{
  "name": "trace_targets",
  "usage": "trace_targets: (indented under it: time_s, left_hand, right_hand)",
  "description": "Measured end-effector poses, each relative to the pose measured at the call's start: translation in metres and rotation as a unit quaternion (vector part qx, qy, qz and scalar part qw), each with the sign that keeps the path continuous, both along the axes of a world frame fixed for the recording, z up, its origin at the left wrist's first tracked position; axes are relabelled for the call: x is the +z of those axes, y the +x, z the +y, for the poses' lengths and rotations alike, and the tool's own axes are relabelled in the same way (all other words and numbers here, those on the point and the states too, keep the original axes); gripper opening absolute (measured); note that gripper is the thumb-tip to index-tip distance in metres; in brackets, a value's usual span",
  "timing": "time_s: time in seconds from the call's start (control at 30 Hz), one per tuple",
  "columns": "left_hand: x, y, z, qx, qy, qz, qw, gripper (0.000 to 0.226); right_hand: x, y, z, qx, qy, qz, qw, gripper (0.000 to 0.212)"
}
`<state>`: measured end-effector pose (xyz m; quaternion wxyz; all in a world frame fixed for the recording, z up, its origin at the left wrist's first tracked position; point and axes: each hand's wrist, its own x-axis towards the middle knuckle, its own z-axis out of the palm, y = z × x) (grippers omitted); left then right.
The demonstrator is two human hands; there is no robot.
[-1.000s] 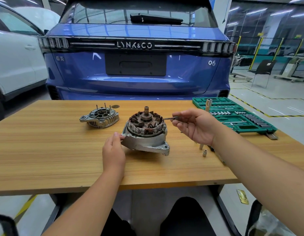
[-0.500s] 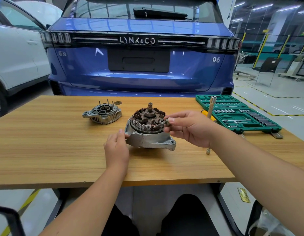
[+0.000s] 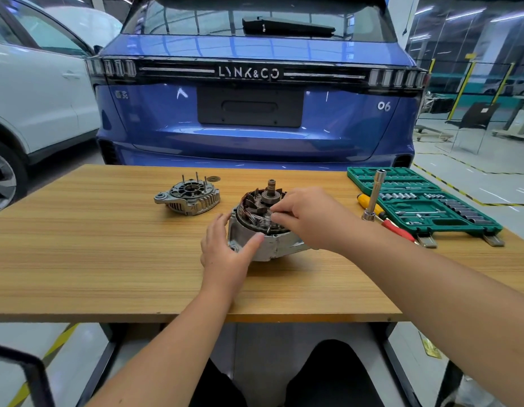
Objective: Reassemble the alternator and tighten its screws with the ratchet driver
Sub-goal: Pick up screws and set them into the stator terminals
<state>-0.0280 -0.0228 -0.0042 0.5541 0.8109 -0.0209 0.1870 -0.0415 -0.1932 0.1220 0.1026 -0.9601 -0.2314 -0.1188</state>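
Observation:
The half-built alternator (image 3: pixel 276 245) stands at the middle of the wooden table (image 3: pixel 78 259), its copper stator windings and rotor shaft (image 3: pixel 271 186) facing up. My left hand (image 3: pixel 222 251) grips the housing's left corner, thumb across the front. My right hand (image 3: pixel 310 215) reaches over the stator, its fingertips pinched together at the stator's near rim. The long screw they hold is hidden under the fingers. The rear cover (image 3: pixel 187 196) lies apart at the back left with thin studs pointing up. The yellow and red ratchet driver (image 3: pixel 384 217) lies to the right, an upright socket bar (image 3: pixel 373 195) on it.
A green socket set case (image 3: pixel 425 201) lies open at the table's right end. A small round disc (image 3: pixel 213 179) sits behind the rear cover. A blue car (image 3: pixel 254 127) stands just beyond the far edge, a white car (image 3: pixel 34 98) to the left.
My right hand has carried the long screw from the right of the alternator onto the stator's rim. My left hand has closed further round the housing corner. The camera has moved closer.

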Motion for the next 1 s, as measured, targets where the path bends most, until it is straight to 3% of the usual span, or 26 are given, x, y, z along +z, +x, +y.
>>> trace_targets:
  time_s: [0.2, 0.47, 0.73, 0.9, 1.0]
  left_hand:
    - [0.001, 0.001, -0.001, -0.065, 0.001, 0.004, 0.998, 0.110]
    - [0.000, 0.000, -0.001, -0.069, -0.012, -0.007, 0.998, 0.107]
    - [-0.002, 0.003, 0.000, -0.074, -0.017, -0.016, 0.997, 0.104]
    - [-0.004, 0.004, 0.001, -0.074, -0.015, -0.019, 0.997, 0.103]
    - [-0.004, 0.005, 0.001, -0.072, -0.014, -0.017, 0.997, 0.105]
  right_hand:
    - [-0.004, 0.006, 0.011, 0.002, -0.078, 0.011, 0.997, 0.032]
    - [-0.023, 0.001, 0.005, 0.045, 0.003, -0.018, 0.999, 0.031]
    - [-0.044, -0.004, 0.000, 0.051, 0.021, -0.105, 0.993, 0.036]
    - [-0.046, -0.004, -0.004, 0.030, 0.115, -0.063, 0.991, 0.049]
    - [-0.046, -0.007, -0.002, 0.033, 0.125, -0.071, 0.989, 0.043]
